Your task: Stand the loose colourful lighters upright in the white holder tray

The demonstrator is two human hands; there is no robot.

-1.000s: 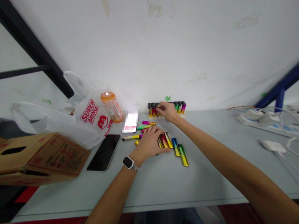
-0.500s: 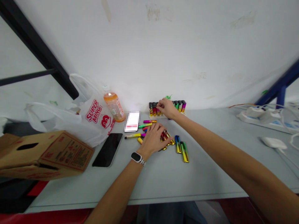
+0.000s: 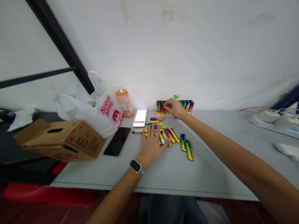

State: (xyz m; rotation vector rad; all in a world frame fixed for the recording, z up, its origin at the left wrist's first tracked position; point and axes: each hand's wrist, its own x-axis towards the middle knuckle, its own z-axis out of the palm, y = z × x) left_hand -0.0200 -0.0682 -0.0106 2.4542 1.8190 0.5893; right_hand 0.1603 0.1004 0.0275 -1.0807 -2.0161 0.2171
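Observation:
My left hand (image 3: pixel 153 143) lies open with its fingers spread over loose, shiny coloured lighters (image 3: pixel 175 134), covering part of them. A watch (image 3: pixel 135 166) is on that wrist. At the foot of the wall, lighters with black tops stand upright in rows in a pale rack (image 3: pixel 160 114). My right hand (image 3: pixel 175 108) is over the middle of this rack, its thumb and fingers pinched at the top of a lighter (image 3: pixel 165 110) there; the hand hides several others. A blue-and-gold lighter (image 3: pixel 183 143) and a green-and-gold lighter (image 3: pixel 189 151) lie apart on the right.
Left of the lighters are a lit phone (image 3: pixel 140 118), a dark phone (image 3: pixel 117 142), an orange drink bottle (image 3: pixel 125 101), a white plastic bag (image 3: pixel 98 113) and a cardboard box (image 3: pixel 67 141). A power strip (image 3: pixel 273 122) with cables sits at the right of the grey table (image 3: pixel 210 177).
My left hand has flattened and drawn back slightly, uncovering more of the loose lighters. The right hand stays at the rack. The whole view has shifted, moving things rightward.

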